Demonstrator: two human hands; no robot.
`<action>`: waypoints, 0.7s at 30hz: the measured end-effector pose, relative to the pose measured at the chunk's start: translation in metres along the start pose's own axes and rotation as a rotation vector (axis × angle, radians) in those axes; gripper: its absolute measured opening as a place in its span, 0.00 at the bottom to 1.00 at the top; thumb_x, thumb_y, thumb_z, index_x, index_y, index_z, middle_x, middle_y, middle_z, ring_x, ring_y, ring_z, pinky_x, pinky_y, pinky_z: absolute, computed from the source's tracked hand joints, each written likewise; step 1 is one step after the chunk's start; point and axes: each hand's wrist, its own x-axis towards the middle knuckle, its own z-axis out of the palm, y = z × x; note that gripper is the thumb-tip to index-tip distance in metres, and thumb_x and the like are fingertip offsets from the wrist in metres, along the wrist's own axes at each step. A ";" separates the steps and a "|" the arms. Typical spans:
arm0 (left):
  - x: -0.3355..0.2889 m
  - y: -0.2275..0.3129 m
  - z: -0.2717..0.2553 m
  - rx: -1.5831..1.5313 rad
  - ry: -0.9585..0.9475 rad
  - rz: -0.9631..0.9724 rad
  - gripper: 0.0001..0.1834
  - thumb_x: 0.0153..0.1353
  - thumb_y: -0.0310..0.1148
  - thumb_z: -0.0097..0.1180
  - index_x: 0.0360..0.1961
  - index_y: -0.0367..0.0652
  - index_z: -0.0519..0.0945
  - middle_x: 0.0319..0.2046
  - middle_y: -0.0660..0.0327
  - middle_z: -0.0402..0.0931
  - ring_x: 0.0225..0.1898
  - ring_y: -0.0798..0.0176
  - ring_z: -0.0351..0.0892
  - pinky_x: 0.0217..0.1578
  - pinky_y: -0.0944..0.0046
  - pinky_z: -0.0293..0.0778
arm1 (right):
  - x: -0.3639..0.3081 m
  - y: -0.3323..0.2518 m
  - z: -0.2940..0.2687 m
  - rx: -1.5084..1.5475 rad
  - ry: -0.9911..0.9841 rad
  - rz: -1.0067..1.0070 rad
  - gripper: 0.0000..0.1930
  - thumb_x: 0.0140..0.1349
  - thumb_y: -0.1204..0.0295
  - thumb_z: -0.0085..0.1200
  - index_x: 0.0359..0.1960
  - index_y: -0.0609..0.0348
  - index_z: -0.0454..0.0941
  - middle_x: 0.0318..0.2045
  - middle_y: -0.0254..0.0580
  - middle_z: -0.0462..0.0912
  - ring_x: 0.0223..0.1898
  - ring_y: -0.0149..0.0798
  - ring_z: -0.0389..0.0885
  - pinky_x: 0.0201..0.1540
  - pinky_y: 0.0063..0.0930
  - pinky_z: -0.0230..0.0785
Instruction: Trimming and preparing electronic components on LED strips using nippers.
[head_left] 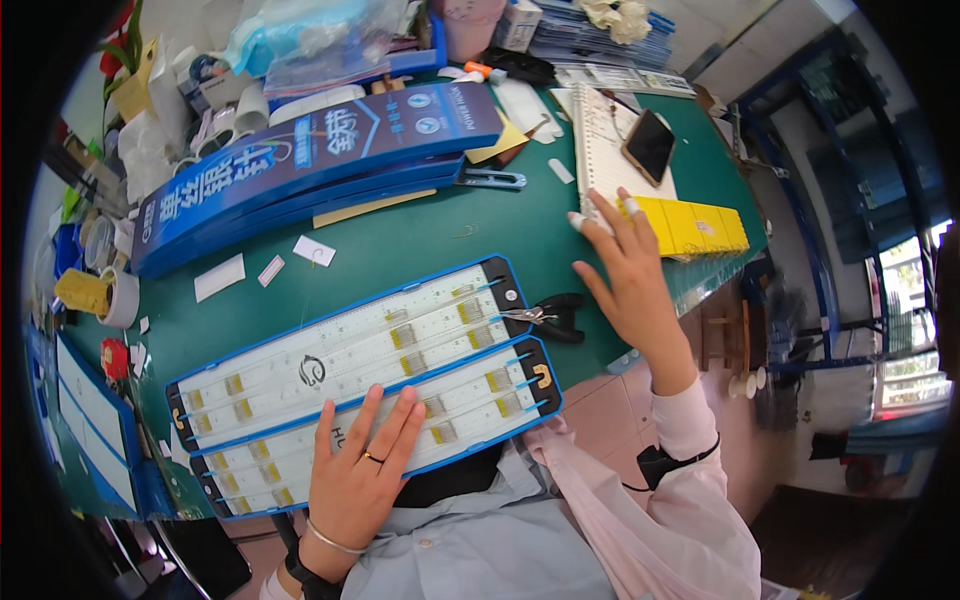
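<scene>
A long blue-edged case (300, 405) lies opened out at the table's near edge, its two white halves side by side. Small yellowish bundles (402, 335) sit in rows in it, too small to make out. My left hand (365, 450) rests flat on the near half with its fingers stretched out. Off to the right, my right hand (630, 270) is spread with nothing in it, white wraps on some fingers. Its fingertips reach the left end of a yellow strip-shaped block (695, 228); whether they touch it I cannot tell. Black-handled pliers (548, 316) lie by the case's right end.
Beyond my right hand are a spiral notebook (598, 140) and a phone (650, 147). Long blue printed boxes (315, 160) are stacked at the back left, near a blue cutter (492, 179). Small white cards (219, 278) and a white cup (121, 300) are on the left.
</scene>
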 end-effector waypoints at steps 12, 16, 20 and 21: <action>-0.008 0.004 -0.002 0.021 -0.031 -0.046 0.42 0.49 0.43 0.70 0.67 0.44 0.70 0.71 0.62 0.63 0.74 0.50 0.57 0.71 0.34 0.48 | -0.050 0.074 0.013 0.059 0.207 0.178 0.16 0.65 0.79 0.54 0.54 0.54 0.79 0.57 0.40 0.81 0.65 0.55 0.70 0.72 0.54 0.50; -0.009 0.002 -0.002 -0.018 0.007 -0.050 0.41 0.48 0.39 0.70 0.65 0.42 0.71 0.71 0.61 0.64 0.73 0.50 0.58 0.70 0.34 0.50 | -0.047 0.079 0.013 0.243 0.257 0.117 0.12 0.69 0.79 0.50 0.51 0.56 0.79 0.53 0.43 0.84 0.65 0.51 0.73 0.74 0.52 0.44; -0.008 -0.005 0.012 0.119 0.100 0.017 0.38 0.49 0.31 0.67 0.64 0.41 0.71 0.70 0.60 0.65 0.72 0.51 0.62 0.69 0.39 0.57 | -0.056 0.075 0.001 0.131 0.321 0.122 0.13 0.69 0.76 0.52 0.55 0.61 0.74 0.56 0.49 0.81 0.67 0.51 0.71 0.75 0.50 0.43; -0.008 -0.006 0.010 0.220 0.117 0.043 0.37 0.49 0.27 0.64 0.64 0.42 0.72 0.70 0.58 0.65 0.71 0.52 0.63 0.68 0.43 0.59 | -0.055 0.070 0.003 0.130 0.334 0.106 0.15 0.69 0.76 0.52 0.57 0.60 0.73 0.58 0.48 0.79 0.67 0.51 0.70 0.75 0.51 0.43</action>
